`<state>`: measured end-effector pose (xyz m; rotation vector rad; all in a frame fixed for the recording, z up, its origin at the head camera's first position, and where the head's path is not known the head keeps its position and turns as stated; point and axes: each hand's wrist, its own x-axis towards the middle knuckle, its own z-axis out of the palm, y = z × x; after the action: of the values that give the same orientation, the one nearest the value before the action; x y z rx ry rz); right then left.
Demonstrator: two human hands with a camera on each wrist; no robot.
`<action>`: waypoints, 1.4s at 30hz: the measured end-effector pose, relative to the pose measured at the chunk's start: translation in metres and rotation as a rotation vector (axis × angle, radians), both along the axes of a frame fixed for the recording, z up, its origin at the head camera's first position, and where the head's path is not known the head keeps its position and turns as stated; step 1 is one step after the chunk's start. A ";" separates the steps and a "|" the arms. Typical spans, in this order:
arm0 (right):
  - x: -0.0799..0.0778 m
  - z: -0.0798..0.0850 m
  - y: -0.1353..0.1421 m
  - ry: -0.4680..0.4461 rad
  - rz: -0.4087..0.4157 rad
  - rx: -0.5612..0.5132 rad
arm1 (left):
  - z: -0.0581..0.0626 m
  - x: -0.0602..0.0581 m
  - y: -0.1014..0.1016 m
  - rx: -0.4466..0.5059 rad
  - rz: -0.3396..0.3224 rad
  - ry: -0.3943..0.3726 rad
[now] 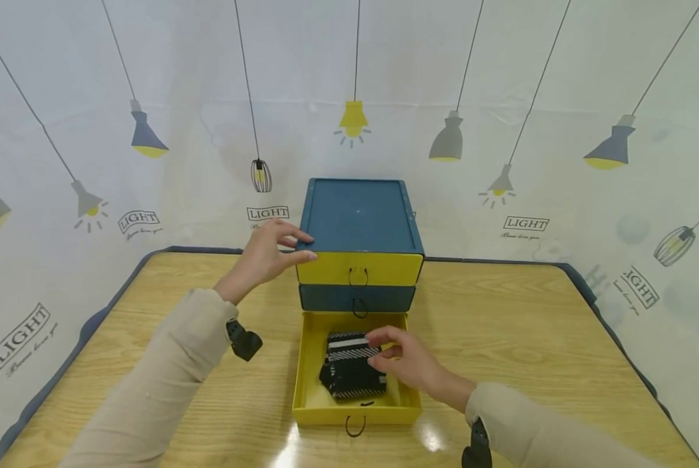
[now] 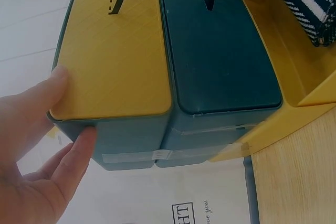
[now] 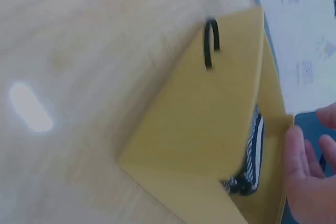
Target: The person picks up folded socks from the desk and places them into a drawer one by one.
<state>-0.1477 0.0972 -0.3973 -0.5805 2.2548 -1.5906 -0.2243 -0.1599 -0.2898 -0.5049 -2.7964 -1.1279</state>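
Note:
A small drawer cabinet with a blue top (image 1: 358,214) stands on the table, its yellow top drawer (image 1: 326,268) and blue middle drawer (image 1: 326,297) closed. Pulled out at the bottom is a yellow drawer (image 1: 355,416). Inside it lies a folded black-and-white patterned knit cloth (image 1: 355,364), whose exact kind I cannot tell. My left hand (image 1: 267,253) touches the cabinet's upper left front corner, thumb and fingers on either side of the edge. Over the right part of the open drawer is my right hand (image 1: 410,361), fingers loosely bent, nothing held, close to the cloth.
A small dark strip (image 1: 367,403) lies near the drawer's front wall. Dark loop pulls (image 1: 356,427) hang on the drawer fronts. The wooden table (image 1: 501,344) reaches back to a wall covering (image 1: 531,84) printed with lamps.

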 end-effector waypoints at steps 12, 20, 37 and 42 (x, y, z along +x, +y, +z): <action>0.064 -0.035 0.011 -0.032 0.172 -0.014 | 0.002 -0.002 -0.002 0.009 -0.016 0.020; 0.078 -0.071 0.003 -0.157 -0.040 -0.047 | -0.004 -0.002 -0.002 0.019 -0.011 0.011; 0.087 -0.089 -0.031 -0.273 -0.469 -0.344 | -0.005 -0.001 -0.003 0.011 -0.008 0.014; 0.084 -0.085 -0.040 -0.387 -0.610 -0.390 | -0.003 -0.001 -0.001 0.014 -0.010 0.012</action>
<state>-0.0634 0.0568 -0.4826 0.3632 1.9254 -2.2159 -0.2249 -0.1614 -0.2927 -0.5233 -2.7767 -1.1421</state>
